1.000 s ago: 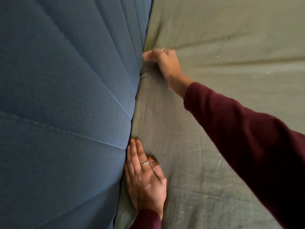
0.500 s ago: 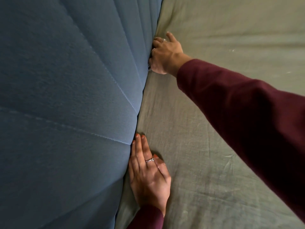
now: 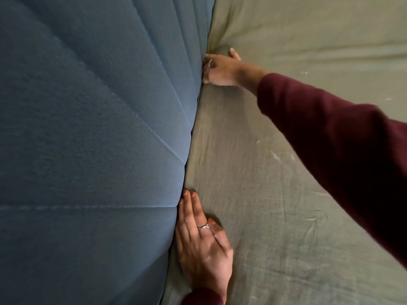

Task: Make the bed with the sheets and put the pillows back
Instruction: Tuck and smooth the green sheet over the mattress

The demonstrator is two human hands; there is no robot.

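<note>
An olive-green sheet (image 3: 275, 194) covers the mattress and fills the right half of the view. My left hand (image 3: 202, 245) lies flat on it with fingers together, pressed against the seam where the sheet meets the blue padded headboard (image 3: 88, 139). My right hand (image 3: 220, 70) reaches farther along that seam; its fingertips are pushed into the gap between headboard and mattress and are hidden there. Its thumb rests on top of the sheet. No pillow is in view.
The quilted headboard rises as a wall along the whole left side. Folds in the sheet fan out from the gap near my right hand. My dark red sleeve (image 3: 341, 161) crosses the sheet diagonally.
My right hand has moved from lying on the sheet near the seam to having its fingers pushed into the gap. My left hand has stayed flat in the same place.
</note>
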